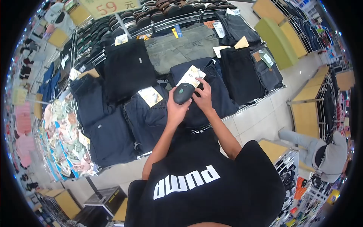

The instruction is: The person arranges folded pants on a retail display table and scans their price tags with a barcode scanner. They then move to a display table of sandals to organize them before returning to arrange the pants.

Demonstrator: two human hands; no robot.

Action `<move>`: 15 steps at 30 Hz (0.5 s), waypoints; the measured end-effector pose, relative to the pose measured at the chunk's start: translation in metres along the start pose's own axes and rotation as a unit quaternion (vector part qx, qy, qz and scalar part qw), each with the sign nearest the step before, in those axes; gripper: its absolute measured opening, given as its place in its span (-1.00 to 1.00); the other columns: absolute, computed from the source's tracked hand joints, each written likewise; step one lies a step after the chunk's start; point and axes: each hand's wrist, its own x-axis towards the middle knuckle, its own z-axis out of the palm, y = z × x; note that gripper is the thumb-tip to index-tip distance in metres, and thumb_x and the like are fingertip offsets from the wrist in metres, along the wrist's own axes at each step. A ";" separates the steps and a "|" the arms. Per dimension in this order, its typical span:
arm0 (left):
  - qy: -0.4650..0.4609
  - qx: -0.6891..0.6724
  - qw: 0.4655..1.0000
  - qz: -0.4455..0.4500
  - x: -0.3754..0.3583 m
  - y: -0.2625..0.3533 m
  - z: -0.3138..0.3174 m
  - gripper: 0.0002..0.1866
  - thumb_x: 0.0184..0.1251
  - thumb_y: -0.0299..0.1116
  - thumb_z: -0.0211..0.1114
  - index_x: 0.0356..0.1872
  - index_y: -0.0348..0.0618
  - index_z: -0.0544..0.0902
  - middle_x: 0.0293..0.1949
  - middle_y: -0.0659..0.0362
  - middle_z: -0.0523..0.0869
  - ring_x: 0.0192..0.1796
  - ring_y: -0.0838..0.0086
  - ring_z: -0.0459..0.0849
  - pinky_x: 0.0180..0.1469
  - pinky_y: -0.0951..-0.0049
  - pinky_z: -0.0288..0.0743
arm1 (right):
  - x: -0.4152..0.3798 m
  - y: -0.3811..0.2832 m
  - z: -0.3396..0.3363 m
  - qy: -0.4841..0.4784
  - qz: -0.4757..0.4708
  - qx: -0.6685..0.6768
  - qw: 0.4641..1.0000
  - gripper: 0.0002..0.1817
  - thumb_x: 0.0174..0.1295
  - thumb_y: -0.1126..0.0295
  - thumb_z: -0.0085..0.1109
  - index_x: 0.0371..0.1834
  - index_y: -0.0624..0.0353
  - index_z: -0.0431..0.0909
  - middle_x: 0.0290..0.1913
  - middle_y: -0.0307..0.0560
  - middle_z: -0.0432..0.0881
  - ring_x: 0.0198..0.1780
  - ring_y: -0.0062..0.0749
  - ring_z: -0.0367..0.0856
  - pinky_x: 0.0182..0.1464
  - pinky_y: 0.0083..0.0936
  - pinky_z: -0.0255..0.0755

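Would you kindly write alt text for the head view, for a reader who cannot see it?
A person's left hand holds a black handheld scanner against a paper tag that the right hand steadies on folded dark trousers. Around them lie more tagged trousers on a wire display table in a shop.

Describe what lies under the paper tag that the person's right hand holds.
Under the paper tag lies a folded dark blue garment on the display rack. The right hand and the black scanner in the left hand cover part of it.
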 end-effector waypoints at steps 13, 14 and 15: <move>0.004 0.242 0.966 0.086 -0.014 0.000 0.013 -0.33 0.08 -0.55 0.43 0.27 -0.32 0.39 -0.03 -0.16 0.74 0.06 0.14 0.75 0.10 0.29 0.57 | -0.017 0.004 0.000 0.003 0.021 0.019 1.000 -0.73 -0.07 0.48 0.42 -0.23 0.20 0.75 0.47 0.25 0.29 0.45 0.15 0.31 0.44 -0.13 0.22; 0.027 0.241 0.966 0.091 -0.014 0.000 0.013 -0.33 0.09 -0.55 0.43 0.27 -0.33 0.38 -0.03 -0.16 0.74 0.06 0.13 0.75 0.10 0.28 0.57 | -0.018 0.003 0.000 0.003 0.032 0.029 0.999 -0.78 -0.08 0.49 0.43 -0.30 0.22 0.73 0.47 0.25 0.28 0.47 0.15 0.29 0.45 -0.12 0.21; 0.029 0.242 0.966 0.091 -0.015 0.001 0.012 -0.33 0.09 -0.55 0.43 0.27 -0.33 0.38 -0.03 -0.16 0.74 0.06 0.13 0.75 0.10 0.28 0.57 | -0.019 0.002 0.000 0.003 0.042 0.039 0.998 -0.82 -0.10 0.51 0.45 -0.37 0.24 0.71 0.48 0.25 0.27 0.48 0.16 0.26 0.45 -0.11 0.20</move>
